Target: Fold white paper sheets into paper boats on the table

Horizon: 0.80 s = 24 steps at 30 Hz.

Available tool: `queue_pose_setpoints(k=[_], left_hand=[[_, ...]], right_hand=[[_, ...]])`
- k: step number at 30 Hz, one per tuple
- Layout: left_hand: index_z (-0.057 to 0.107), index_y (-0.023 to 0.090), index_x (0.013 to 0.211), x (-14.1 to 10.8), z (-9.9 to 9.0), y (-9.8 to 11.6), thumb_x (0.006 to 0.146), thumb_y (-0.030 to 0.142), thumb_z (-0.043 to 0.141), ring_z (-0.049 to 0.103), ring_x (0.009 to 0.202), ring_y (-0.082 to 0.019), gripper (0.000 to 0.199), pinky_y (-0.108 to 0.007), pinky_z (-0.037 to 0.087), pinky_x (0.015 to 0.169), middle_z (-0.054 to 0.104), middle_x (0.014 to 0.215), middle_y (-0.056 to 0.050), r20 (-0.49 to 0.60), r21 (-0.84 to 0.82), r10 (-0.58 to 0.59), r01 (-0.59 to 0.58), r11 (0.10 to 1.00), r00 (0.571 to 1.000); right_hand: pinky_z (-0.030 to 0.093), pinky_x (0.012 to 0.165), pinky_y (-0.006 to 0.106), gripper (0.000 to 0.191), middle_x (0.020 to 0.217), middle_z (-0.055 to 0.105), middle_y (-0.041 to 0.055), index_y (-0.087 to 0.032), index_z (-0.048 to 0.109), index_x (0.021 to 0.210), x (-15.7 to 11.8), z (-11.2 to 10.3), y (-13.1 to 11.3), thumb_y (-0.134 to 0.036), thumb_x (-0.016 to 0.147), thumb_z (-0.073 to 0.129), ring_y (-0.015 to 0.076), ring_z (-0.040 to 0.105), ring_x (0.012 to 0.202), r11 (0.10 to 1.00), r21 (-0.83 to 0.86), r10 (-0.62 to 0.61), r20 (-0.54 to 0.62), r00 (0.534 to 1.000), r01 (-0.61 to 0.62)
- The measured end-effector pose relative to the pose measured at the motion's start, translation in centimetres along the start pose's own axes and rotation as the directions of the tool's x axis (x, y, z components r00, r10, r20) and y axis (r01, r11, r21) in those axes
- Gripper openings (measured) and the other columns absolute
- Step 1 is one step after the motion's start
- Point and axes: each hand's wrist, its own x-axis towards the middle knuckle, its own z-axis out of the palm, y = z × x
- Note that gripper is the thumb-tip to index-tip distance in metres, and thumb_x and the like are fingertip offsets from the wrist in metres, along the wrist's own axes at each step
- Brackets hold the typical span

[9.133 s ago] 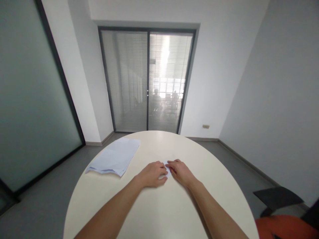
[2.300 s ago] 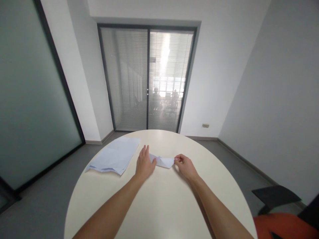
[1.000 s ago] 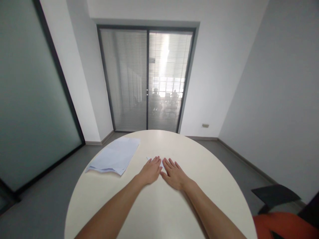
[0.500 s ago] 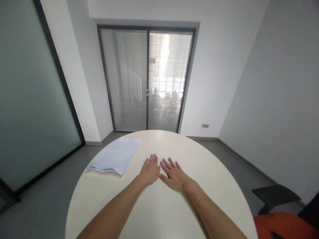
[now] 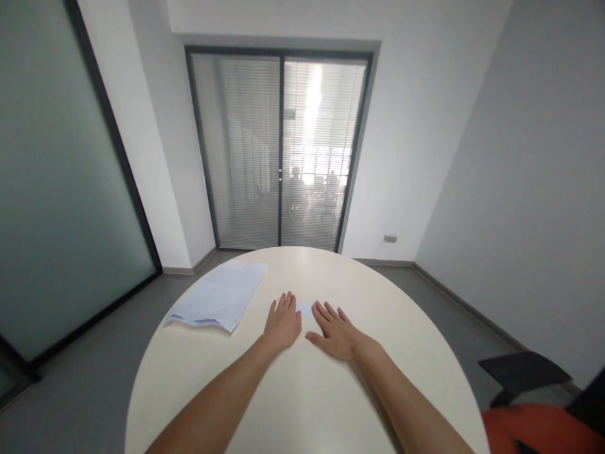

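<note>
A small piece of white paper (image 5: pixel 305 309) lies flat on the round cream table (image 5: pixel 302 391), mostly covered by my two hands. My left hand (image 5: pixel 284 323) rests palm down over its left part, fingers stretched forward. Over the right part lies my right hand (image 5: pixel 334 332), also palm down, with the fingers slightly spread and the thumb pointing left. Between the hands a strip of the paper shows; the rest is hidden beneath them. To the left of my left hand is a loose stack of larger white sheets (image 5: pixel 220 295), its near edge a little curled.
An orange chair (image 5: pixel 534 425) with a black armrest (image 5: pixel 524 370) stands at the table's right. Beyond the far table edge is a glass door with blinds (image 5: pixel 278 151). A frosted glass panel (image 5: pixel 61 189) runs along the left.
My right hand has slid a little to the right over the paper, widening the gap between the hands. More of the paper shows there. My left hand has barely moved.
</note>
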Motion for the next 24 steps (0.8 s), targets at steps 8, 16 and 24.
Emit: queue_pose_setpoints(k=[8, 16, 24], left_hand=[[0.038, 0.009, 0.148, 0.4, -0.2, -0.5, 0.093, 0.017, 0.035, 0.025, 0.148, -0.028, 0.055, -0.048, 0.023, 0.119, 0.034, 0.157, -0.015, -0.089, -0.027, -0.131, 0.129, 0.991, 0.987], [0.058, 0.024, 0.133, 0.1, -0.9, -0.1, 0.101, 0.026, 0.031, 0.046, 0.134, -0.023, 0.042, -0.048, 0.031, 0.115, 0.054, 0.144, -0.006, -0.06, -0.123, 0.201, -0.207, 0.971, 0.978], [0.054, 0.021, 0.136, 0.0, -0.3, 0.0, 0.1, 0.027, 0.03, 0.042, 0.138, -0.026, 0.044, -0.051, 0.031, 0.114, 0.051, 0.147, -0.007, -0.054, -0.064, 0.128, -0.131, 0.989, 0.99]], right_hand=[[0.0, 0.121, 0.054, 0.092, 0.164, 0.002, 0.0071, -0.015, 0.007, 0.158, 0.1, 0.3, 0.6, -0.076, 0.091, 0.021, 0.0306, -0.004, 0.151, 1.0, -0.009, 0.03, -0.023, 0.999, -0.03], [0.0, 0.12, 0.054, 0.085, 0.164, 0.005, 0.0057, -0.018, 0.01, 0.158, 0.4, 0.4, 1.4, -0.071, 0.093, 0.021, 0.0297, -0.001, 0.152, 1.0, -0.005, 0.013, -0.045, 0.999, -0.014], [0.004, 0.121, 0.056, 0.079, 0.164, 0.006, 0.0072, -0.013, 0.012, 0.158, 0.5, 0.0, 1.8, -0.062, 0.096, 0.02, 0.0278, 0.003, 0.152, 0.987, -0.011, 0.159, -0.031, 0.987, -0.159]])
